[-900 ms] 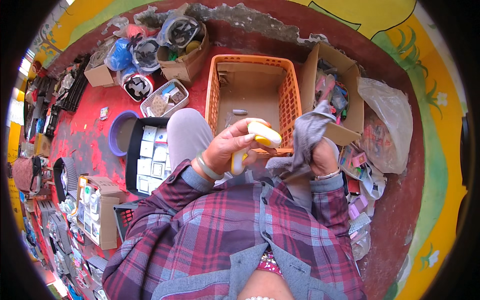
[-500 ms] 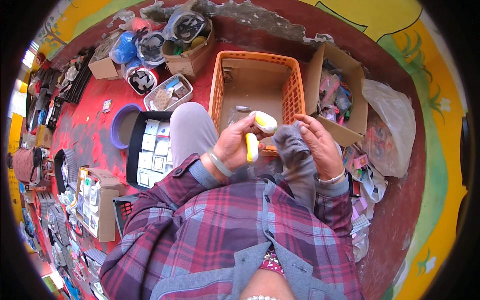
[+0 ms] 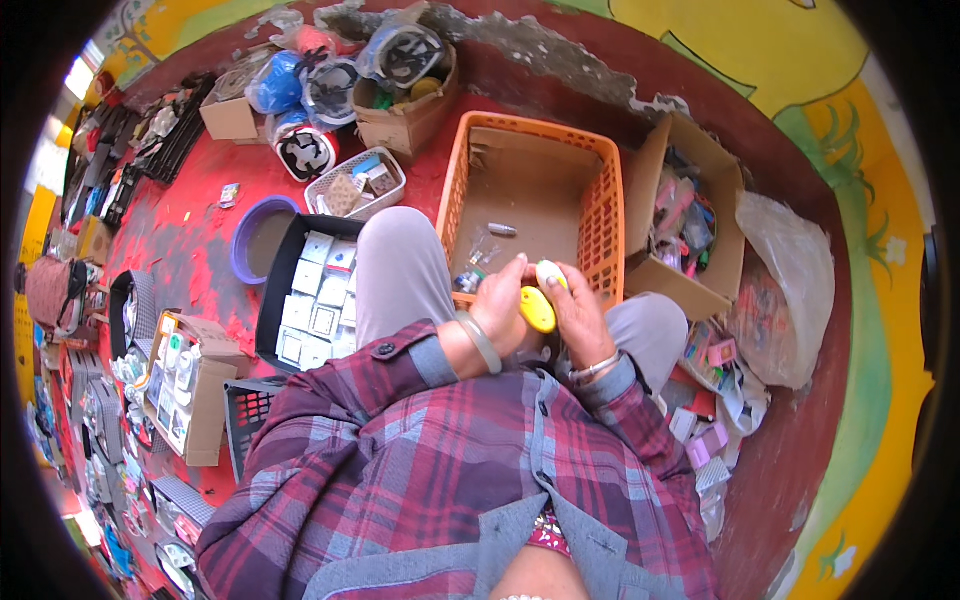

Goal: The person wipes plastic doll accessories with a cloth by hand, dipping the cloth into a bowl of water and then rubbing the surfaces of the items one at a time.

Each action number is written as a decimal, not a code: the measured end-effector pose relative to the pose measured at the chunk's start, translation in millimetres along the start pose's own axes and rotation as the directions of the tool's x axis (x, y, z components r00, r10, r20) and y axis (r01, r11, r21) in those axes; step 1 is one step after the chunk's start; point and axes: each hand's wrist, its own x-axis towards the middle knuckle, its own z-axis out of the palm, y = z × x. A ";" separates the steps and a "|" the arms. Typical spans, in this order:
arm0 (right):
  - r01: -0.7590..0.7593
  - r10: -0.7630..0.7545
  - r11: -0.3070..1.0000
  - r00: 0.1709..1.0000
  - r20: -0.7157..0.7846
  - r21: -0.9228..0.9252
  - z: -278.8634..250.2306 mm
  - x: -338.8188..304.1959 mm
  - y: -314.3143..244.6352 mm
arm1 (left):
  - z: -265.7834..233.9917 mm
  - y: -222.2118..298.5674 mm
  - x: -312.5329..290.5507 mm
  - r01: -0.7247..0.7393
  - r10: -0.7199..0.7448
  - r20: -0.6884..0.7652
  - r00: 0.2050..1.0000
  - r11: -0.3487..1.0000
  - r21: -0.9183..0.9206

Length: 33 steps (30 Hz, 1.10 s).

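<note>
In front of my lap, both hands come together around a small rounded yellow-and-white item. Its glossy yellow oval part [image 3: 538, 310] faces up, and a white part with a greenish tip [image 3: 550, 273] sticks up beside it; whether the two parts are joined I cannot tell. My left hand [image 3: 497, 312] is closed against the left side of the yellow part, its fingers partly hidden. My right hand [image 3: 584, 322] grips from the right, thumb and fingers bent round the parts. Just beyond stands an orange plastic crate [image 3: 612, 215] with cardboard inside and a few small things at its bottom.
Right of the crate is a cardboard box [image 3: 655, 180] of mixed goods, beside a clear plastic bag [image 3: 790, 260]. To my left stand a black tray [image 3: 270, 300] of small white boxes, a purple basin [image 3: 240, 245] and a white basket [image 3: 395, 197]. Bagged helmets [image 3: 330, 90] lie farther back.
My right hand has let go of the grey cloth, which no longer shows, and moved left onto the yellow-and-white item. My left hand has shifted slightly right and nearer.
</note>
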 end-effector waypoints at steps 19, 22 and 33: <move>-0.338 0.093 0.809 0.881 0.463 0.480 113.2 111.2 -114.8 | -36.8 145.1 -31.9 -0.750 0.717 0.453 0.530 0.148 0.644; -0.352 0.069 0.844 0.820 0.569 0.405 150.1 131.0 -126.9 | -62.8 179.5 -34.2 -0.768 0.614 0.465 0.638 0.462 0.443; -0.025 0.029 1.000 0.954 0.299 -0.020 232.8 170.7 -64.5 | -176.7 244.2 -56.5 -0.596 0.628 0.052 0.777 0.706 0.383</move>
